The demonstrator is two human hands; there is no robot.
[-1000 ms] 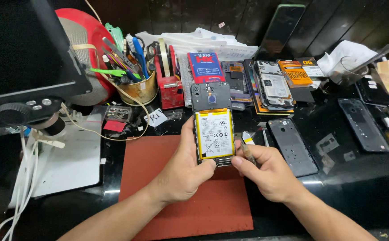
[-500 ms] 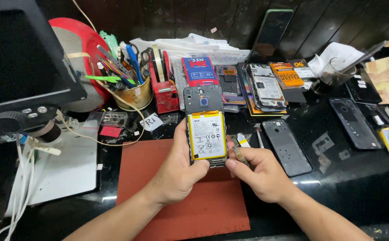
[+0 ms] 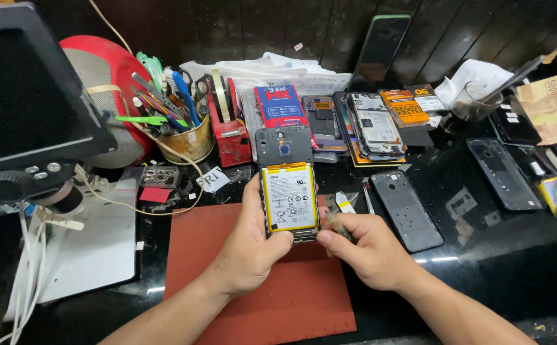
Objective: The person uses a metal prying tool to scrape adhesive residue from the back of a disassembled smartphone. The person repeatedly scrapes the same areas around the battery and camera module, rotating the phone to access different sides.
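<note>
Opened phone [image 3: 288, 185], its back cover off and a white-and-yellow battery showing, stands upright between the two hands above a red mat [image 3: 259, 281]. The left hand [image 3: 253, 246] wraps around the phone's left edge and lower end, thumb curled over the bottom corner, fingers closed behind it. The right hand [image 3: 368, 249] sits just beside the phone's lower right corner, its fingertips pinched together on a small, thin tool whose tip meets the phone's bottom edge; the tool itself is too small to make out clearly.

The mat lies on a glossy black desk [image 3: 495, 268]. A dark back cover [image 3: 406, 207] lies just right of the hands, and another phone shell [image 3: 499, 172] lies farther right. Behind the phone are stacked phone parts and a circuit board [image 3: 374, 124]. A tin cup of tools [image 3: 179, 137] and a red tape dispenser [image 3: 227, 131] stand to the left, near a dark monitor [image 3: 26, 96].
</note>
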